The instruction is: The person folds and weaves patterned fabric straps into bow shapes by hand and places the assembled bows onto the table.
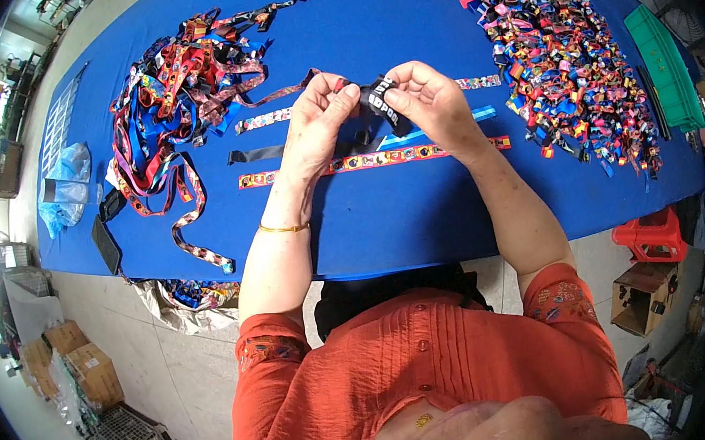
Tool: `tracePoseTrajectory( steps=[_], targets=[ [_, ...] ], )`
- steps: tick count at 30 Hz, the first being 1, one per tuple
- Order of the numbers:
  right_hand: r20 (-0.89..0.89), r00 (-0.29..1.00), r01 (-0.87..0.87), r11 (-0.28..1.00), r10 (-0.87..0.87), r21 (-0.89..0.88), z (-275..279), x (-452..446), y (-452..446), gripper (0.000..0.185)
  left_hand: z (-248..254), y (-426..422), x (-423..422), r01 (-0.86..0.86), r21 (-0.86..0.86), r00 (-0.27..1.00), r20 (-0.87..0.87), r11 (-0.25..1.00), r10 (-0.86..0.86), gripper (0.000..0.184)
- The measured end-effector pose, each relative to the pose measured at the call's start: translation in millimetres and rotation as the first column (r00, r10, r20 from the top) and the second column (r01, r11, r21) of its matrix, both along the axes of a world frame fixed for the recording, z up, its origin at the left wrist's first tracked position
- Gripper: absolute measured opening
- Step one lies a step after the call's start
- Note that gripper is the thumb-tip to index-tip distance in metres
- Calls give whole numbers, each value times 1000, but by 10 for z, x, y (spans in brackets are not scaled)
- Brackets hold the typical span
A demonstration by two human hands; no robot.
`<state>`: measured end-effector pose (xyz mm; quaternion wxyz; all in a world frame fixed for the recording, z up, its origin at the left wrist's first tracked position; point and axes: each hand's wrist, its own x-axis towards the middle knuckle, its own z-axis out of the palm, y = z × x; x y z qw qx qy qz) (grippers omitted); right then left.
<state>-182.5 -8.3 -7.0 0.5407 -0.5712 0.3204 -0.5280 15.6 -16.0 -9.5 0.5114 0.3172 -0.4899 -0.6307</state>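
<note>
My left hand and my right hand are raised over the middle of the table, thumbs and fingertips pinched. Between them they hold a black printed ribbon strap with white lettering, folded or bunched, so its full length does not show. Beneath my hands lie several flat straps: a red and yellow patterned strap, a black and blue strap, and a white multicoloured strap partly covered by my hands. A dark reddish strap runs from behind my left hand toward the pile on the left.
A tangled pile of straps lies on the left of the blue table. Dense rows of colourful bundled straps cover the right. A green crate stands at the right edge; a red stool stands below. Blue plastic bags lie far left.
</note>
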Motion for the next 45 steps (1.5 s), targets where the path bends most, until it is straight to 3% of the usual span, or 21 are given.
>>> tracePoseTrajectory(
  steps=[3, 15, 24, 33, 39, 42, 45],
  targets=[
    [16, 996, -85, 994, 85, 65, 131, -22, 55, 10, 1, 13, 2, -15, 16, 1000, 18, 1000, 15, 14],
    [-150, 987, 51, 999, -50, 2, -3, -41, 1, 6, 122, 76, -28, 21, 84, 999, 39, 996, -24, 12],
    [-129, 992, -1, 1000, -2, -21, 30, -73, 12, 11, 105, 79, -46, -8, 95, 996, 89, 995, 0, 14],
    [-187, 980, 78, 997, -73, 20, -8, -57, -12, 6, 194, 127, -80, 6, 106, 998, 64, 994, -13, 10],
    [-305, 909, 237, 955, -283, -179, 18, 6, 22, 4, 209, 134, -63, 36, 82, 991, 127, 996, -46, 12],
    [-405, 754, 298, 818, -518, -491, -56, -2, -29, 6, 206, 140, -59, 34, 81, 987, 153, 996, -46, 12],
    [-452, 607, 274, 705, -654, -654, 33, -28, 13, 8, 199, 133, -52, 18, 81, 985, 167, 997, -31, 12]
  ],
)
